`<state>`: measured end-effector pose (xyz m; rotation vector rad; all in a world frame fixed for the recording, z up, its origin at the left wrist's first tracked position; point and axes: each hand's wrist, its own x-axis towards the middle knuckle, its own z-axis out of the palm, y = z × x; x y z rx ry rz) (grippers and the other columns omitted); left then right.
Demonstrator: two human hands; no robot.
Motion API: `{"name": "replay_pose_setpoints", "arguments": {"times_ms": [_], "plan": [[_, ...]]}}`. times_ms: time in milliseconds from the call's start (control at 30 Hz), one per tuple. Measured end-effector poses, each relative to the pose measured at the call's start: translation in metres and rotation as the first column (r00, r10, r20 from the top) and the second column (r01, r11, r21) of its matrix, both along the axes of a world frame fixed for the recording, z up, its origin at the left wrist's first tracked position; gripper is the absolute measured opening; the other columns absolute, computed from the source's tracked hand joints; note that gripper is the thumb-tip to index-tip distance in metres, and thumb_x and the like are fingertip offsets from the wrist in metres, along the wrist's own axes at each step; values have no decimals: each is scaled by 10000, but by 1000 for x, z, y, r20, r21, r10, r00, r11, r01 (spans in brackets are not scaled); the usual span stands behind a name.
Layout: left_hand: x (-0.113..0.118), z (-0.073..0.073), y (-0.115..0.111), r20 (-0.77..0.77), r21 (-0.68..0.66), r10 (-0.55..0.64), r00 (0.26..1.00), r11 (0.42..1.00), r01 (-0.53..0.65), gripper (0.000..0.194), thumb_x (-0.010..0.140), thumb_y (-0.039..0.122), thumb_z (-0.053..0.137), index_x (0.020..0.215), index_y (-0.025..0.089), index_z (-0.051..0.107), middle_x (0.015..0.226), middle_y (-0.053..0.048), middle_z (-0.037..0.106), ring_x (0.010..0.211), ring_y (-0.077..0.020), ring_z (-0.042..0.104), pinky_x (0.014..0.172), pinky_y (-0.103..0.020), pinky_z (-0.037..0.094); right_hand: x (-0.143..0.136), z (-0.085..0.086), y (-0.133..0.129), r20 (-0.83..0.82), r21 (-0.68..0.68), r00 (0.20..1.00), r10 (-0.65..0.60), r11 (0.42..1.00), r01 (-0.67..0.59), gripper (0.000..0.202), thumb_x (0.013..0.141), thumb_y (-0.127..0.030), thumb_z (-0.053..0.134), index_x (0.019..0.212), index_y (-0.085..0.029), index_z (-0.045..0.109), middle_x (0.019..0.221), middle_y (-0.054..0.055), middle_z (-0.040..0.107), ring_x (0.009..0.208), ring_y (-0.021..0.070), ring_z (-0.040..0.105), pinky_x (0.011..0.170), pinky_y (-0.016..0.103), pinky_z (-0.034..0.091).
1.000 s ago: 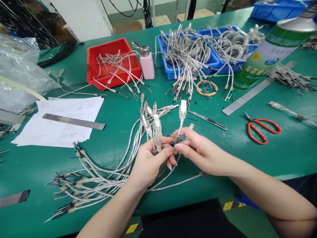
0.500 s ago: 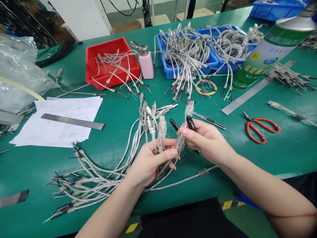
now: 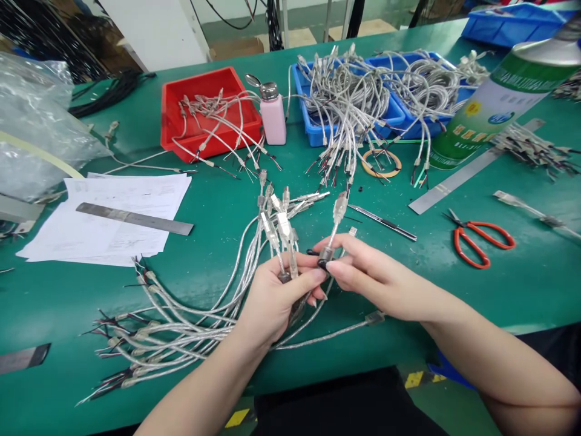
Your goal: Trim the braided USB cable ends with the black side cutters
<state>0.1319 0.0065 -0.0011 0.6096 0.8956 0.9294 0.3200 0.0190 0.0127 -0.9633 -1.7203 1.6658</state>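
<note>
My left hand [image 3: 284, 297] is closed round several clear USB cables, their plugs [image 3: 284, 225] standing up above the fingers. Beside it, my right hand [image 3: 367, 272] pinches a black-handled tool [image 3: 323, 264] at the grey sleeve of one cable, whose USB plug [image 3: 339, 208] points up and away. Most of the tool is hidden by the fingers. Both hands nearly touch. A bundle of silvery cables [image 3: 218, 318] runs left from under my left hand to bare wire ends. More plugs lie just beyond that hand.
Behind are a red bin [image 3: 209, 145], a pink bottle [image 3: 273, 121] and blue bins [image 3: 313, 136] of cables. A spray can [image 3: 490, 103], red-handled pliers [image 3: 481, 239] and a craft knife [image 3: 384, 222] are on the right. Papers [image 3: 113, 242] under a metal ruler [image 3: 136, 220] lie left.
My right hand has moved down along the cable from its plug to the sleeve, bringing the black-handled tool closer to my left hand. The view has shifted slightly.
</note>
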Motion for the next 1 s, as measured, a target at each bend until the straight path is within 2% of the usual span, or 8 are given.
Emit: {"name": "replay_pose_setpoints", "arguments": {"times_ms": [167, 333, 467, 533, 633, 733, 867, 1000], "plan": [[-2, 3, 0, 32, -18, -142, 989, 990, 143, 188, 735, 126, 785, 903, 135, 700, 737, -16, 699, 599, -93, 657, 489, -136, 523, -2, -8, 1, 89, 202, 974, -210, 961, 189, 368, 1047, -420, 361, 817, -172, 507, 657, -35, 379, 582, 102, 352, 518, 221, 306], [-4, 4, 2, 48, -13, -166, 985, 986, 167, 250, 732, 104, 784, 965, 149, 702, 723, 0, 676, 614, -92, 652, 501, -137, 528, -2, -9, 3, 46, 139, 982, -185, 974, 177, 357, 1055, -408, 342, 848, -173, 513, 629, -48, 377, 567, 102, 355, 550, 235, 328], [-4, 4, 1, 53, -20, -93, 994, 995, 94, 191, 729, 96, 786, 888, 157, 700, 686, 11, 675, 582, -80, 644, 512, -136, 530, 3, -7, 8, 110, 241, 959, -260, 943, 228, 337, 1062, -378, 322, 924, -177, 555, 620, -45, 437, 575, 118, 424, 626, 260, 372], [-3, 5, 1, 63, -29, -71, 995, 997, 73, 184, 721, 96, 793, 863, 156, 691, 686, 6, 684, 576, -87, 648, 513, -144, 536, 6, -11, 12, 239, 370, 915, -325, 902, 224, 334, 1055, -360, 344, 902, -176, 577, 638, -30, 470, 598, 133, 462, 633, 272, 373], [-3, 6, 0, 76, -34, -56, 996, 998, 58, 183, 724, 103, 792, 867, 153, 688, 703, -4, 691, 582, -91, 653, 525, -151, 542, 9, -22, 16, 485, 568, 797, -359, 823, 24, 285, 1024, -291, 424, 880, -149, 625, 759, 29, 523, 700, 177, 515, 662, 300, 389], [-4, 7, 0, 73, -36, -45, 996, 998, 47, 185, 729, 112, 790, 878, 148, 686, 709, -7, 688, 581, -89, 650, 534, -155, 543, 9, -33, 19, 585, 619, 729, -357, 777, -116, 196, 979, -239, 518, 993, -124, 677, 844, 72, 538, 801, 229, 524, 721, 337, 411], [-5, 8, 1, 67, -41, -21, 998, 999, 24, 197, 714, 122, 802, 864, 134, 674, 690, 0, 671, 569, -84, 638, 527, -149, 530, 16, -36, 29, 541, 689, 717, -439, 721, -78, 176, 960, -253, 562, 1021, -153, 694, 919, 80, 588, 889, 247, 518, 831, 362, 414], [-6, 9, 2, 49, -50, 6, 999, 999, -4, 200, 717, 121, 792, 858, 119, 650, 678, -1, 662, 577, -90, 631, 526, -154, 516, 37, -44, 51, 565, 721, 523, -638, 690, 63, 222, 974, -263, 489, 965, -151, 681, 950, 110, 597, 920, 280, 508, 855, 402, 393]]}}
